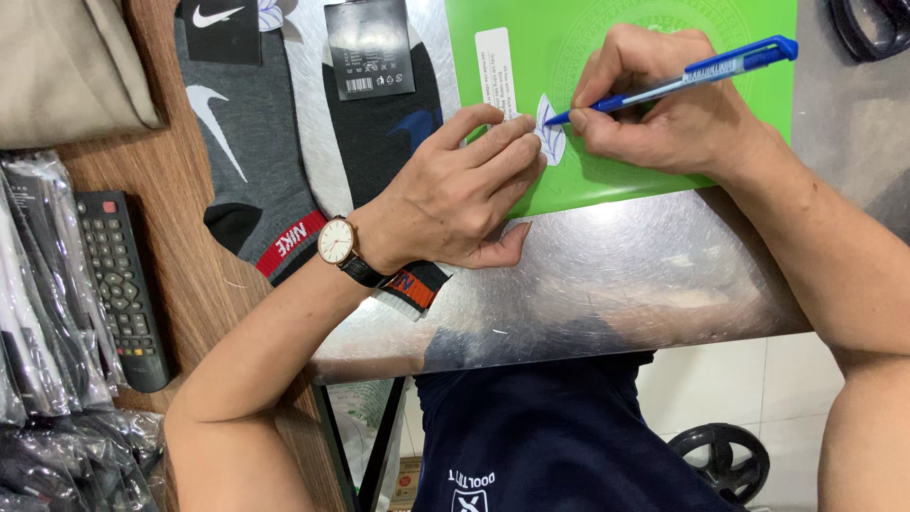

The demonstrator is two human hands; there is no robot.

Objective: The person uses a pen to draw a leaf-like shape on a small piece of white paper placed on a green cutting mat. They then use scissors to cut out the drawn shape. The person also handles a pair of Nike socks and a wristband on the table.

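Your right hand (664,104) pinched a blue pen (682,81) in closed fingers, its tip touching a small white tag (550,133) on the green folder (616,38). Your left hand (464,190), fingers flat and gripping nothing, pinned the tag's edge. Two socks (246,142) lay just left, on the metal table (616,284).

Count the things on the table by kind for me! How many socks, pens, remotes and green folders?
Socks: 2, a grey sock and a black sock
Pens: 1, the blue pen in the right hand
Remotes: 1, the black remote
Green folders: 1, the green folder
Total: 5
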